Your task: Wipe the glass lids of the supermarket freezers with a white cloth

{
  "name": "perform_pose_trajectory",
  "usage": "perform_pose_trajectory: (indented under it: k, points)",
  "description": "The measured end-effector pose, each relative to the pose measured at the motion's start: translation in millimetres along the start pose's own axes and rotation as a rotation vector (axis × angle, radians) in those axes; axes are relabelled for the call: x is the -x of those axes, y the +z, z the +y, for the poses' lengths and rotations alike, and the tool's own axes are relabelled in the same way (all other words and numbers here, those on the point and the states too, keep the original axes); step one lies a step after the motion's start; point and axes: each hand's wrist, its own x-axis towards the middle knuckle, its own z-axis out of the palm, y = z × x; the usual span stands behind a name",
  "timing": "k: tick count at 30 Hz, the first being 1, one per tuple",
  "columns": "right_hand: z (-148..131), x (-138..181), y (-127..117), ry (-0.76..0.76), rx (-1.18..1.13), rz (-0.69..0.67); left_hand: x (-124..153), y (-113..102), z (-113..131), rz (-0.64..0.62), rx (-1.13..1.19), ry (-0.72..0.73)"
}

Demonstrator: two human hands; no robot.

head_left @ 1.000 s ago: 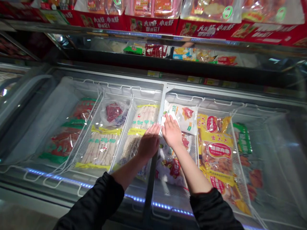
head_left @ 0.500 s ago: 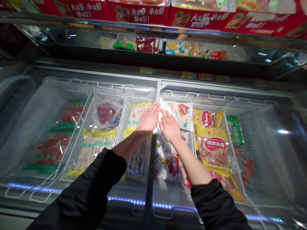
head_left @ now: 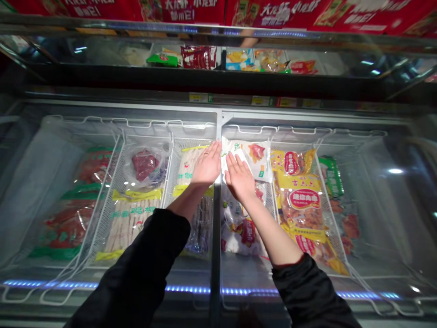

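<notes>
My left hand (head_left: 207, 165) is stretched flat, fingers extended and close together, a ring on one finger. It lies over a yellow-edged bag of pale sticks (head_left: 186, 169), just left of the freezer's middle divider (head_left: 216, 218). Right of the divider, my right hand (head_left: 240, 176) lies flat with fingers straight, above a white bag with a meat picture (head_left: 256, 152). Neither hand grips anything. Whether they rest on a glass cover or hover above the bags, I cannot tell for certain.
Wire baskets in the freezer hold yellow snack bags (head_left: 305, 202), a bag of dark red meat (head_left: 144, 165), green-edged red packs (head_left: 68, 223) and a green pack (head_left: 331, 175). Red boxes (head_left: 273, 13) stand on a shelf above. A light strip (head_left: 191, 289) runs along the front.
The view has shifted slightly, so the freezer's contents sit a little further left and the upper shelf higher. Both hands stay flat; the left has drawn slightly closer to the divider's line.
</notes>
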Motion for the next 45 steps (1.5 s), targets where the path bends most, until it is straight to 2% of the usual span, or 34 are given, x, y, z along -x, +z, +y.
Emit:
perform_pose_trajectory:
  k: [2, 5, 9, 13, 17, 21, 25, 30, 32, 35, 38, 40, 43, 45]
  points:
    - [6.9, -20.3, -7.3, -0.068, -0.017, -0.009, 0.1, -0.3, -0.4, 0.008, 0.003, 0.000]
    - [21.5, -37.3, -15.1, -0.011, -0.032, 0.018, 0.6, -1.7, 0.1, -0.001, -0.002, 0.005]
    - [24.4, -16.9, -13.1, 0.128, -0.026, 0.061, 0.2, -2.8, 1.7, -0.023, 0.000, -0.005]
    - [6.6, 4.2, -7.6, 0.132, -0.003, 0.054, -0.8, -2.2, 2.0, -0.027, 0.015, -0.013]
    - [1.6, -19.8, -8.2, 0.012, -0.020, -0.002, -0.4, -2.2, 1.9, -0.036, 0.016, -0.025]
    - [17.5, -48.9, -14.4, -0.032, -0.035, -0.012, -0.3, -3.2, 1.7, -0.044, 0.013, -0.023]
    - [25.5, -35.2, -14.9, 0.110, -0.032, 0.043, -1.7, -3.1, 1.2, -0.064, 0.025, -0.023]
    - [6.2, -5.6, -8.3, 0.167, -0.027, 0.043, -3.5, -1.5, 0.5, -0.081, 0.024, -0.020]
    - [0.2, -10.2, -7.4, 0.149, -0.014, 0.019, -4.1, 0.3, -0.9, -0.080, 0.028, -0.017]
    - [2.0, -34.2, -9.7, 0.075, -0.003, -0.032, -4.8, 4.0, -3.9, -0.071, 0.029, -0.009]
    - [16.4, -61.0, -14.1, 0.022, -0.016, -0.031, -5.2, 4.9, -5.8, -0.071, 0.034, -0.009]
    - [28.5, -69.3, -16.1, 0.039, -0.032, -0.014, -5.3, 2.8, -5.2, -0.076, 0.055, -0.012]
    - [39.0, -60.5, -16.2, 0.120, -0.046, 0.034, -5.2, -1.7, -2.8, -0.101, 0.065, -0.020]
    - [36.5, -45.1, -14.9, 0.173, -0.042, 0.057, -5.1, -3.3, -1.2, -0.112, 0.061, -0.032]
